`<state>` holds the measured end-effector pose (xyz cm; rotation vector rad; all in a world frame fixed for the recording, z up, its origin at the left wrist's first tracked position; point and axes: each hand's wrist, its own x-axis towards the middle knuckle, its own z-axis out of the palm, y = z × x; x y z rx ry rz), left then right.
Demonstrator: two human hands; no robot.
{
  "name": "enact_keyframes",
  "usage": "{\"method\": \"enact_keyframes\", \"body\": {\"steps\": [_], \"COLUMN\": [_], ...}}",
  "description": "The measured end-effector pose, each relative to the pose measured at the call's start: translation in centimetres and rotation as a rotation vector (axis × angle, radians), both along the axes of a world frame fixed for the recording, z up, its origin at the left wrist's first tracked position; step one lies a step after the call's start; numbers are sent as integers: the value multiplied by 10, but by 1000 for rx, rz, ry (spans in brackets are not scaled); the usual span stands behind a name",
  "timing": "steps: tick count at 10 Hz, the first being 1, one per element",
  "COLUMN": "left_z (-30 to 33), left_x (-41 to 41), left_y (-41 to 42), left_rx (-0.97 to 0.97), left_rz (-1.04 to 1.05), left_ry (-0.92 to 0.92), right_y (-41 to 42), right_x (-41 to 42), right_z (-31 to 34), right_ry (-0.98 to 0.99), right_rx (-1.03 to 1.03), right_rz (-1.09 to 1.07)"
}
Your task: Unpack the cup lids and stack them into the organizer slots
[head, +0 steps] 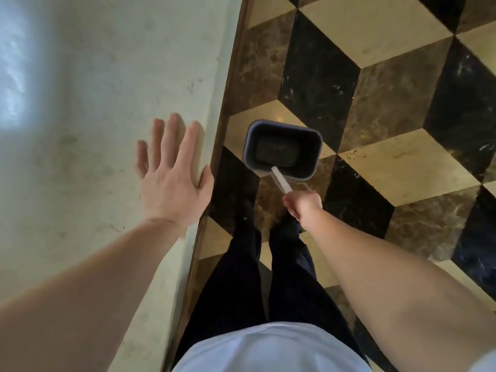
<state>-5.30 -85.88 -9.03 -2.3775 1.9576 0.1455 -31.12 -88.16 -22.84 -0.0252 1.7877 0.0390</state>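
- Marble floor [397, 167] tiled in a cube pattern of black, brown and cream, seen from above on the right; pale stone worktop [94, 89] filling the left, with a dark wooden edge dropping to the floor.
- No cup lids or organizer slots anywhere in view.
- Dark grey rectangular bin [283, 150] standing upright on the floor just beside the worktop's edge, mouth facing up, long axis running left to right, something dark lying at its bottom.
- Left hand [171, 173] spread flat on the worktop near its edge, fingers straight and pointing away from the body, thumb hooked over the edge; holding nothing.
- Right hand [303, 202] lowered over the floor, fingers curled round a thin pale strip [279, 179], too blurred to identify.
- Strip slanting up and to the left from the hand, its far end over the bin's near rim.
- Black trousers and a light shirt at the bottom of the view.
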Motion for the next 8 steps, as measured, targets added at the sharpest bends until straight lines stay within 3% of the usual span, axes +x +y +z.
{"method": "enact_keyframes", "body": {"steps": [1, 2, 3, 4, 5, 6, 7, 8], "left_z": [-1, -2, -1, 0, 0, 0, -2, 3], "left_x": [1, 2, 3, 2, 2, 2, 1, 2], "left_y": [0, 0, 1, 1, 2, 2, 2, 0], "left_rx": [3, 7, 5, -12, -16, -22, -6, 4], "left_rz": [-8, -8, -22, -25, -27, -34, -35, -12], "left_ry": [-3, 7, 21, 34, 37, 39, 29, 21], "right_y": [-10, -25, -32, -49, -65, -67, -49, -13], "right_x": [13, 26, 38, 47, 52, 50, 34, 11], "right_z": [-23, -40, -50, -64, -67, -69, -66, -57], "right_ry": [-49, 53, 184, 186, 88, 11, 54, 88], "right_rx": [-39, -166, -317, -243, -205, -153, -143, -51], "right_rz": [66, 291, 869, 843, 397, 361, 577, 568]}}
